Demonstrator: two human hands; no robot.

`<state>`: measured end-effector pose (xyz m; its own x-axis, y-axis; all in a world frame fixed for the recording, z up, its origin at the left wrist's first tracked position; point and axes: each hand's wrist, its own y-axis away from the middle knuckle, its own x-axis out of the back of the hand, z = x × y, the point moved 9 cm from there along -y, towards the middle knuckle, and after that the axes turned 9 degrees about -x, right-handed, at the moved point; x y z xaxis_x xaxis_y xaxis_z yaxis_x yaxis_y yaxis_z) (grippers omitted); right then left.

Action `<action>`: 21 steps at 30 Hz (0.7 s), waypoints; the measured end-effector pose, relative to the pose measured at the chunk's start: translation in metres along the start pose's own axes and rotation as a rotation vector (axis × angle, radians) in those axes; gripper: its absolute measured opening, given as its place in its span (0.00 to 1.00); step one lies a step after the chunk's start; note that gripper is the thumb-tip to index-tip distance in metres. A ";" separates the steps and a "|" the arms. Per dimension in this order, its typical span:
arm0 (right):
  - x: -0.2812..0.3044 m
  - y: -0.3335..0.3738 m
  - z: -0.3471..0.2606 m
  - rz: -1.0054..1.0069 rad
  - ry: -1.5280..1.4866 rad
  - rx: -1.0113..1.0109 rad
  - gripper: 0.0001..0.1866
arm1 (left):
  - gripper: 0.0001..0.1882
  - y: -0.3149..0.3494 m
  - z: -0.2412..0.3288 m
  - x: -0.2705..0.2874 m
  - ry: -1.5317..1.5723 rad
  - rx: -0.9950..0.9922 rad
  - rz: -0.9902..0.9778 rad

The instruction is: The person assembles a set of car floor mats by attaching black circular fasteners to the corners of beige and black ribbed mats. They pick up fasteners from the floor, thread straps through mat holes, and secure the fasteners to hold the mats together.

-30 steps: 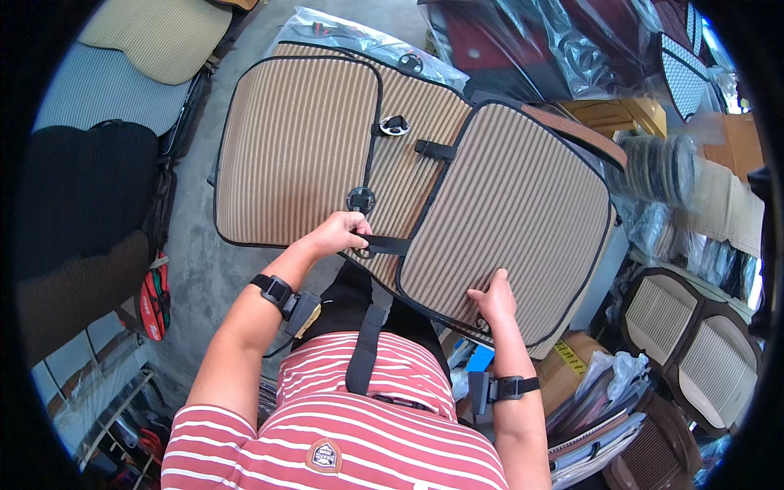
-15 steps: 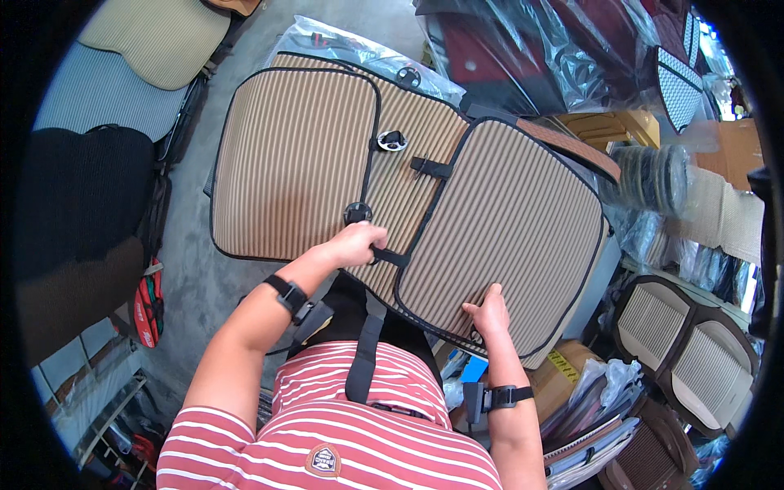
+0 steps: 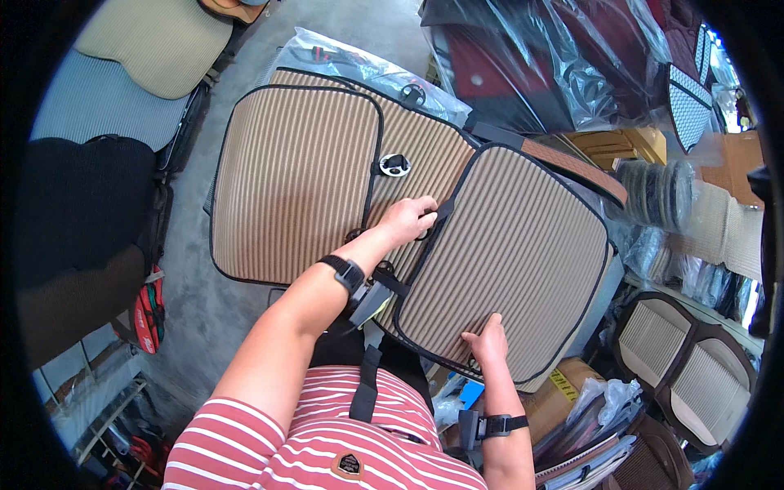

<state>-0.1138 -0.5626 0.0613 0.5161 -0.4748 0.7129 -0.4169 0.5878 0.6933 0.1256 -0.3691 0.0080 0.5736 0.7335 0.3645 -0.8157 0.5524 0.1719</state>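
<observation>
A set of tan ribbed seat covers (image 3: pixel 531 253) with black piping lies in front of me: a left panel (image 3: pixel 294 180) and a right panel rest over a larger ribbed piece (image 3: pixel 416 135). My left hand (image 3: pixel 408 220) is closed, pinching the end of a short black strap (image 3: pixel 445 207) at the right panel's inner edge. A second black strap (image 3: pixel 392 282) lies below it, partly behind my forearm. Above the hand sits a white-and-black oval fitting (image 3: pixel 394 166). My right hand (image 3: pixel 490 343) rests on the right panel near its lower edge, thumb and forefinger spread.
Clear plastic wrapping (image 3: pixel 367 69) sticks out behind the covers. Dark red covers in plastic (image 3: pixel 506 65) stand at the far right. More seat covers (image 3: pixel 94 196) line the left side. A cardboard box (image 3: pixel 563 384) and a folded beige-brown seat cover (image 3: pixel 686 359) are at the right.
My left hand has moved from the lower strap up and right to the upper one. The right hand keeps its place on the panel. The whole view has shifted slightly.
</observation>
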 end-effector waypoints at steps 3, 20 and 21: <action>-0.003 -0.003 0.000 -0.024 0.021 -0.018 0.31 | 0.18 0.003 0.003 0.018 -0.057 0.078 -0.007; -0.002 -0.005 -0.002 -0.017 0.031 -0.017 0.32 | 0.17 -0.006 -0.066 0.095 -0.414 -0.052 0.290; -0.004 -0.006 -0.002 -0.022 0.033 -0.018 0.32 | 0.18 -0.017 -0.056 0.095 -0.441 -0.100 0.303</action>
<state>-0.1119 -0.5635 0.0542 0.5495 -0.4661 0.6934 -0.3919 0.5891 0.7067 0.1982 -0.2866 -0.0115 0.2107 0.6420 0.7372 -0.9161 0.3929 -0.0803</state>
